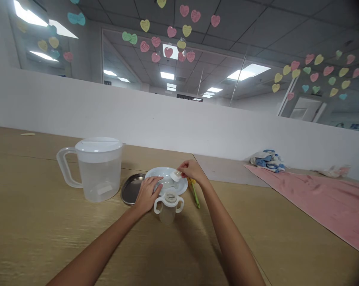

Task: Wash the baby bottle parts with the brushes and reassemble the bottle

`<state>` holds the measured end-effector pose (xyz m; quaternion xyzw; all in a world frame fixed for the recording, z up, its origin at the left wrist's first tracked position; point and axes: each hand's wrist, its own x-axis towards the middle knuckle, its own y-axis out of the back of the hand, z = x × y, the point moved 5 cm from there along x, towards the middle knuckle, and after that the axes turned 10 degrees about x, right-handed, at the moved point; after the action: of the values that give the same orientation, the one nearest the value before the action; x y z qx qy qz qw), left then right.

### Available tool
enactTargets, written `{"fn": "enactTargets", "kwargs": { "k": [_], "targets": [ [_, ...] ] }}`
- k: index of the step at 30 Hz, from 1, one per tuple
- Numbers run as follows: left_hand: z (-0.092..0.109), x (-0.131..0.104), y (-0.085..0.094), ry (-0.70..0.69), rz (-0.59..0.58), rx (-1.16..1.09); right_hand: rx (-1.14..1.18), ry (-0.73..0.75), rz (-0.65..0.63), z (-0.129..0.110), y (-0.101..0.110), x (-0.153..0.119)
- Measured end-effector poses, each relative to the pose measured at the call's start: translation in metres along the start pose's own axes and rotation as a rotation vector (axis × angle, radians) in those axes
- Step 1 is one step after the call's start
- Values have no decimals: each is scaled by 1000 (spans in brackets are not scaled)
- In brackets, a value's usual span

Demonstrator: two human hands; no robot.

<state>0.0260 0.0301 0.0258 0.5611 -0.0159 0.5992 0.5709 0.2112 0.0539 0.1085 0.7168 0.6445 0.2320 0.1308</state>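
My right hand (193,171) pinches a small white bottle top (175,176) over the white bowl (153,172). Whether that top has a nipple is too small to tell. At the bowl's left side lies my left hand (148,194), fingers stretched out and spread over the rim. Just in front of the bowl stands a clear baby bottle (167,214) with two white handles, upright, its threaded mouth uncovered. A shiny metal tray (131,190) sits left of the bowl, partly hidden by my left hand. To the right, a green-handled brush (195,195) lies partly under my right wrist.
A large lidded plastic pitcher (100,176) stands on the left of the wooden table (48,230). On the right are a pink cloth (316,202) and a crumpled blue and white cloth (268,161). A white wall (167,123) with windows above rises behind the table.
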Motion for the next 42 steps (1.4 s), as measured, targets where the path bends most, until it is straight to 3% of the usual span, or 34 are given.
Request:
{"fn": "enactTargets", "kwargs": {
  "k": [4,7,11,17,23,28,33,36,38,42],
  "targets": [
    [0,1,8,28,77,-77,97,62,-181,-19,-17,-14],
    [6,1,11,24,81,-128,86,233,-308,-37,-35,-26],
    [14,0,15,14,108,-167,-110,478,-229,-51,-45,-37],
    [11,0,20,59,212,-154,-251,443,-245,-51,-55,-41],
    [5,1,10,160,94,-155,-629,576,-201,-60,-71,-54],
    [5,-1,11,108,85,-153,-752,600,-191,-62,-74,-57],
    [7,-1,16,64,124,-124,-669,624,-146,-62,-68,-53],
    [9,-2,17,53,113,-108,-485,586,-175,-58,-61,-48],
    [9,-3,16,35,93,-105,-293,510,-260,-53,-56,-43],
    [7,-5,18,31,118,-111,174,224,-447,-40,-51,-34]
  ]
}}
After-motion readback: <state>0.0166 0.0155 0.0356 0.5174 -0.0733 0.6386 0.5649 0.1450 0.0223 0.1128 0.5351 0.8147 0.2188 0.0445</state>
